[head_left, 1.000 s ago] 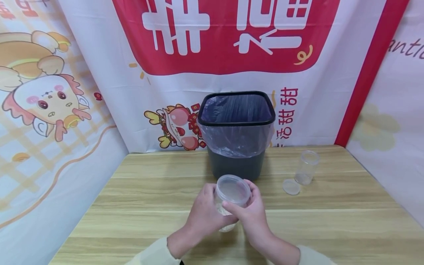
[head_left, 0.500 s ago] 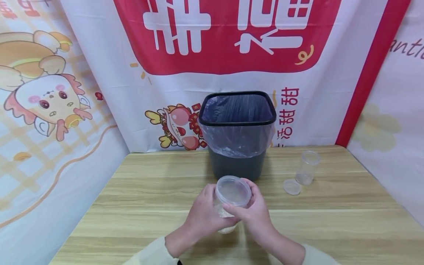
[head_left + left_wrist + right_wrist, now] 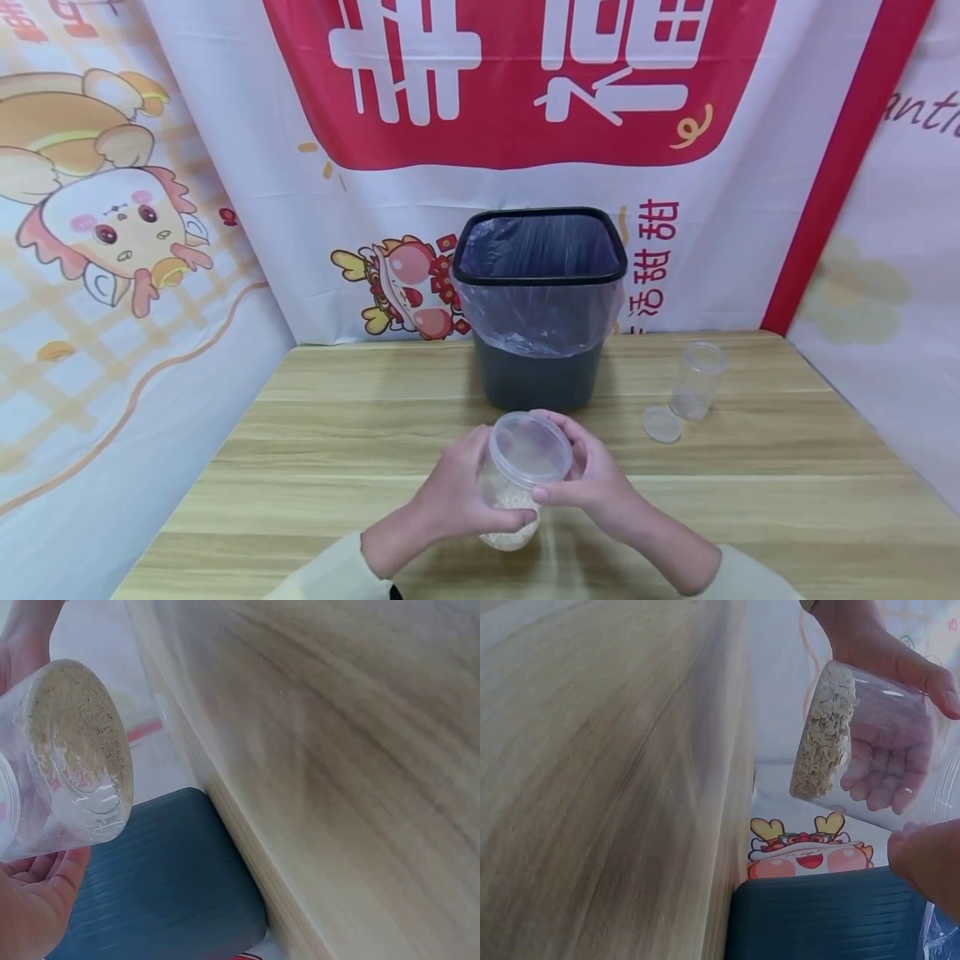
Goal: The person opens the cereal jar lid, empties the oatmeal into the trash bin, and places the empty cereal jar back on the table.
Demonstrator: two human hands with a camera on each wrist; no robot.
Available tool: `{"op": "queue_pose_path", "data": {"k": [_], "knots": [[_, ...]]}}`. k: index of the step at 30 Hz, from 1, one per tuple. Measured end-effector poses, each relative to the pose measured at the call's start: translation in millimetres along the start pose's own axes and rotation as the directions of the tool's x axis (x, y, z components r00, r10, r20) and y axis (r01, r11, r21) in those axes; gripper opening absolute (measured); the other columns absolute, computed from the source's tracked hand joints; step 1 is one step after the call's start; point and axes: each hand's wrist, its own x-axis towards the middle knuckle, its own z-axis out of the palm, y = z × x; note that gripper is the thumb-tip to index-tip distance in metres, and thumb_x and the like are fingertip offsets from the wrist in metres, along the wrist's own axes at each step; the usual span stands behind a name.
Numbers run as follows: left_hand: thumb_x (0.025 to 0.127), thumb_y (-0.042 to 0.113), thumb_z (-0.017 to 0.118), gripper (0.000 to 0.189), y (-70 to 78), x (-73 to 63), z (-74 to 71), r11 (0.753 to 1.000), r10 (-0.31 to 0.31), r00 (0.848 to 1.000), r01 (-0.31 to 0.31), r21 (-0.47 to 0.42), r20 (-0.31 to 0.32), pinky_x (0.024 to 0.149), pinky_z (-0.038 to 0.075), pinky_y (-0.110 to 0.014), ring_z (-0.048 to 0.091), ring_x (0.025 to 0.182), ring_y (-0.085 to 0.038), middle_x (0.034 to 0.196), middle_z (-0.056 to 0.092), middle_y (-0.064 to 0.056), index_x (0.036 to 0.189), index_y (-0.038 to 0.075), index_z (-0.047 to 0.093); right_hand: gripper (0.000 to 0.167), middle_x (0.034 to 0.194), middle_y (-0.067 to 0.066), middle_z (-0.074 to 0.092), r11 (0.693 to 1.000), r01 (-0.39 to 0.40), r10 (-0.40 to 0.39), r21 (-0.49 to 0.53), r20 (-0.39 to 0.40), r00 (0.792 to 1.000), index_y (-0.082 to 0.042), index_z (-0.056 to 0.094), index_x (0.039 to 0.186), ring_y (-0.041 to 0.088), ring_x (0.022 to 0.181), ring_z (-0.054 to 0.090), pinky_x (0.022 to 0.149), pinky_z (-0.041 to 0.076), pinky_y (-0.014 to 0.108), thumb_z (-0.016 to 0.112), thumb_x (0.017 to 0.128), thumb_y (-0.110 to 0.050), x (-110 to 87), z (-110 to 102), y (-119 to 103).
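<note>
A clear plastic jar (image 3: 491, 483) with pale flakes in its bottom is held up between both hands, in front of the bin. My left hand (image 3: 453, 492) grips the jar's body from the left, thumb across its near side. At the translucent lid (image 3: 531, 450) on top, my right hand (image 3: 592, 479) pinches the rim, with the thumb near and the fingers behind. In the right wrist view the flakes (image 3: 825, 735) lie in a layer at the jar's base, which is raised off the table. The left wrist view shows the jar's underside (image 3: 79, 742).
A dark bin (image 3: 536, 375) with a plastic liner stands at the table's back middle. To the right are a second clear jar (image 3: 697, 383), without a lid on, and a loose round lid (image 3: 662, 424). Printed cloths (image 3: 390, 200) hang behind the wooden table (image 3: 337, 450).
Both hands and the jar have come slightly lower and nearer to me. My right thumb has shifted right along the lid's rim, and more of the flakes shows.
</note>
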Motion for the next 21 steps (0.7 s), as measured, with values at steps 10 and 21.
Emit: {"op": "queue_pose_path", "data": {"k": [10, 21], "knots": [[0.064, 0.047, 0.087, 0.082, 1.8, -0.1, 7.2, 0.997, -0.070, 0.997, 0.071, 0.019, -0.034, 0.078, 0.053, -0.031, 0.058, 0.095, -0.010, 0.110, 0.061, 0.003, 0.128, 0.008, 0.052, 0.092, 0.139, 0.025, 0.039, 1.000, 0.017, -0.017, 0.002, -0.023, 1.000, 0.004, 0.021, 0.148, 0.033, 0.122, 0.047, 0.100, 0.044, 0.035, 0.079, 0.077, -0.005, -1.3, 2.5, 1.2], [0.060, 0.052, 0.088, 0.086, 11.9, 5.6, 16.2, 0.964, -0.207, 0.955, 0.236, 0.121, -0.210, 0.080, 0.051, -0.033, 0.055, 0.095, -0.012, 0.107, 0.055, 0.003, 0.123, 0.006, 0.051, 0.090, 0.144, 0.020, 0.040, 1.000, -0.008, -0.005, -0.026, -0.481, 0.877, 0.005, 0.023, 0.145, 0.022, 0.134, 0.036, 0.108, 0.029, 0.020, 0.076, 0.073, 0.007, 3.2, 46.0, -3.2]]}}
